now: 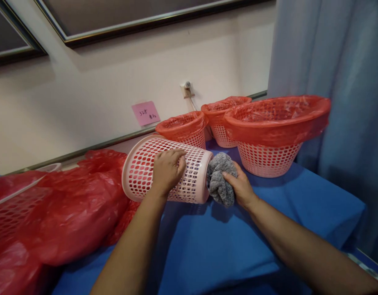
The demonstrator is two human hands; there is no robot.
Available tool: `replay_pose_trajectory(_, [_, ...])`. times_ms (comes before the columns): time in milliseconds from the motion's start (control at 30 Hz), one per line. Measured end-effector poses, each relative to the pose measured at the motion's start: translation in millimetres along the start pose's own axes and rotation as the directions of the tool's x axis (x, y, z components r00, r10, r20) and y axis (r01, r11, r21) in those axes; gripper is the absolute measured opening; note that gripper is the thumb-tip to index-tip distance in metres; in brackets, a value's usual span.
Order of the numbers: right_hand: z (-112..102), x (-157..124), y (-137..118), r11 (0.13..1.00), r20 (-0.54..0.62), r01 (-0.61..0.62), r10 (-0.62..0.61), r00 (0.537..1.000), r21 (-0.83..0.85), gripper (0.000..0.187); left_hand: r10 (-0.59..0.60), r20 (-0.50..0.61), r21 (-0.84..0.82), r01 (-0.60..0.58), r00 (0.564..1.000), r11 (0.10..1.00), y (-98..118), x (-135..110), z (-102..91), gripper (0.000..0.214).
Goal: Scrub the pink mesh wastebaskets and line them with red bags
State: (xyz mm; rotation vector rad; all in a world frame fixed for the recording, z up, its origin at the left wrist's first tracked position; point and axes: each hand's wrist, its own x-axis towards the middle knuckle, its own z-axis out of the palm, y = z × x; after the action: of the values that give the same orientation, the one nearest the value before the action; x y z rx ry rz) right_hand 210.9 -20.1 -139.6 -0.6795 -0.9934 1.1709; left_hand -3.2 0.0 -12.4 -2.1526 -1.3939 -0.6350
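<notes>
A pale pink perforated plastic wastebasket [193,164] lies on its side, its rim toward the left and its base toward the right. My left hand [168,170] holds it from above, with the fingers bent over its side wall. In my right hand [241,186] is a bunched grey cloth [221,178], gripped between thumb and fingers. The cloth presses against the basket's base, and part of that base is hidden behind it.
Behind stand a small basket [195,137], another basket [224,135] and a wide basket [268,157], all with red liners. Red plastic bags [72,213] heap at left beside a white-rimmed basket [19,190]. Blue cloth [207,254] covers the table; a pink note [145,113] and socket [187,89] mark the wall.
</notes>
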Motion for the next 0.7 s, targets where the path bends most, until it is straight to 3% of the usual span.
replay_pose_trajectory(67, [0.9,-3.9,3.2,0.990,0.148,0.043,-0.023,0.989,-0.133,0.041,-0.002,0.003,0.002,0.002,1.000,1.000,-0.6,0.0,0.0,0.028])
replay_pose_trajectory(133, [1.8,-10.5,5.1,0.969,0.372,0.034,0.061,0.926,-0.244,0.034,-0.003,0.005,-0.003,0.003,1.000,1.000,-1.3,-0.8,-0.4,0.028])
replay_pose_trajectory(200, [2.1,-16.1,4.7,0.923,0.569,-0.012,0.247,0.785,-0.384,0.031,0.001,0.006,-0.011,-0.001,1.000,1.000,-1.7,-2.0,-0.9,0.028])
replay_pose_trajectory(267, [0.9,-18.1,1.3,0.854,0.654,-0.073,0.447,0.610,-0.515,0.029,0.005,0.005,-0.017,-0.005,1.000,1.000,-1.9,-3.2,-1.5,0.028])
replay_pose_trajectory(300, [-0.2,-17.4,-1.6,0.839,0.668,-0.123,0.503,0.549,-0.530,0.028,0.006,0.005,-0.018,-0.006,1.000,1.000,-1.9,-3.8,-1.7,0.028])
replay_pose_trajectory(333, [-1.8,-15.7,-5.2,0.846,0.675,-0.196,0.517,0.526,-0.496,0.029,0.005,0.005,-0.019,-0.005,1.000,1.000,-1.8,-4.2,-1.9,0.028])
replay_pose_trajectory(367, [-3.7,-13.1,-9.0,0.871,0.674,-0.278,0.491,0.552,-0.406,0.031,0.004,0.004,-0.019,-0.003,1.000,1.000,-1.7,-4.7,-2.0,0.028])
replay_pose_trajectory(433, [-7.9,-6.1,-15.9,0.918,0.584,-0.378,0.373,0.721,-0.120,0.039,0.001,0.002,-0.021,-0.001,1.000,1.000,-1.3,-5.5,-2.4,0.027])
replay_pose_trajectory(500, [-11.2,2.0,-18.4,0.942,0.340,-0.317,0.264,0.903,0.111,0.045,-0.002,-0.001,-0.020,0.002,1.000,1.000,-0.9,-6.3,-2.8,0.026])
replay_pose_trajectory(533, [-11.9,6.0,-17.3,0.955,0.201,-0.250,0.216,0.955,0.159,0.046,-0.001,-0.002,-0.020,0.001,1.000,1.000,-0.8,-6.6,-2.9,0.026])
replay_pose_trajectory(600, [-10.8,12.5,-10.6,0.985,-0.001,-0.121,0.122,0.993,0.123,0.049,0.000,-0.005,-0.019,0.000,1.000,1.000,-0.6,-7.0,-3.0,0.026])
replay_pose_trajectory(633, [-9.0,14.6,-5.7,0.995,-0.045,-0.071,0.074,0.996,0.065,0.052,0.000,-0.007,-0.019,0.000,1.000,1.000,-0.6,-7.0,-2.9,0.026])
replay_pose_trajectory(700, [-3.8,15.3,4.2,0.997,-0.023,0.012,-0.013,1.000,-0.080,0.058,-0.001,-0.007,-0.020,0.001,1.000,1.000,-0.6,-6.6,-2.6,0.026])
